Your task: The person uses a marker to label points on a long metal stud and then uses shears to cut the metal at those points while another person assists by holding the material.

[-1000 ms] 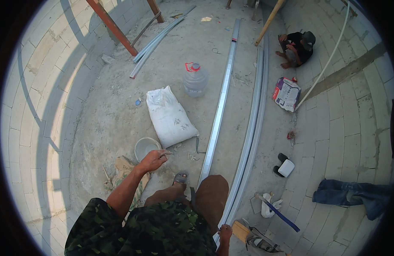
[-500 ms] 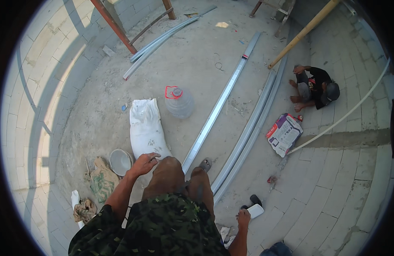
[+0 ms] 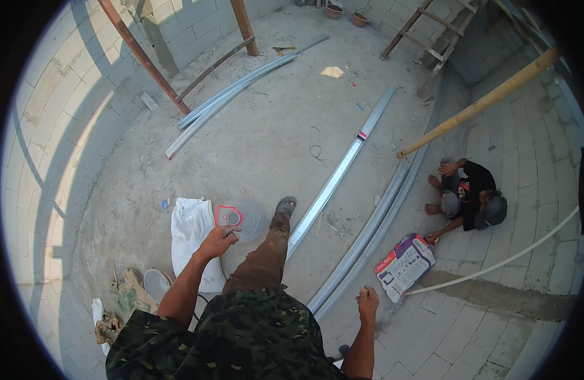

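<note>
My left hand (image 3: 220, 240) is bent at the fingers around something small that I cannot make out, just below the red cap and handle of a clear water jug (image 3: 247, 215). A white sack (image 3: 194, 228) lies left of the jug, partly behind that hand. My right hand (image 3: 367, 303) hangs open with fingers slightly bent, left of a white and purple printed bag (image 3: 402, 266). Paired metal channels (image 3: 368, 234) run past it on the floor. My sandalled foot (image 3: 284, 212) is beside a single shiny metal channel (image 3: 335, 177).
A co-worker (image 3: 475, 193) squats at the right wall, one hand at the printed bag. A bamboo pole (image 3: 475, 104) slants above the channels. A wooden ladder (image 3: 431, 38), posts (image 3: 137, 50), loose channels (image 3: 235, 85), a bucket (image 3: 157, 285) and a hose (image 3: 494, 266) are around.
I have moved forward: the sack and jug are now close below my hands. The co-worker has reached a hand down to the printed bag.
</note>
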### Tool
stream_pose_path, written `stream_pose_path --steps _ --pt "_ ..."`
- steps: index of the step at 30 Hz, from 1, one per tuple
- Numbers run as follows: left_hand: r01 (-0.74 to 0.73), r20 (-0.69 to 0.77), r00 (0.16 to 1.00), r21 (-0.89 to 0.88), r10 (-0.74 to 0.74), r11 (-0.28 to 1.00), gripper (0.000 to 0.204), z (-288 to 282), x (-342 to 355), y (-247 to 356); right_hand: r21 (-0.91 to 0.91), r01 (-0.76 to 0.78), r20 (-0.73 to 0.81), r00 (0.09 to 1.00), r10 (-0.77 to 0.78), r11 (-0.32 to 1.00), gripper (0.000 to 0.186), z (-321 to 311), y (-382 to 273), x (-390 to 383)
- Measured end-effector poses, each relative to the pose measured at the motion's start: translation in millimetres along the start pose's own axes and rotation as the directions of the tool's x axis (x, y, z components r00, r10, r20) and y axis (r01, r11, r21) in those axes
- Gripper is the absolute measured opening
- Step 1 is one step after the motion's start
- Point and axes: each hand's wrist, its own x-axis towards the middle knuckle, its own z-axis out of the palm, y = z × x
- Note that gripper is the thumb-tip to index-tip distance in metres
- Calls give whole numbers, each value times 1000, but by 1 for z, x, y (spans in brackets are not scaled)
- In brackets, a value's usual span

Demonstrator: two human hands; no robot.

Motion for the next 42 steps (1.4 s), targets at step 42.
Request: stream_pose_path --steps 42 --pt "216 -246 925 -284 -289 934 33 -371 880 297 -385 469 364 869 -337 795 32 306 -804 905"
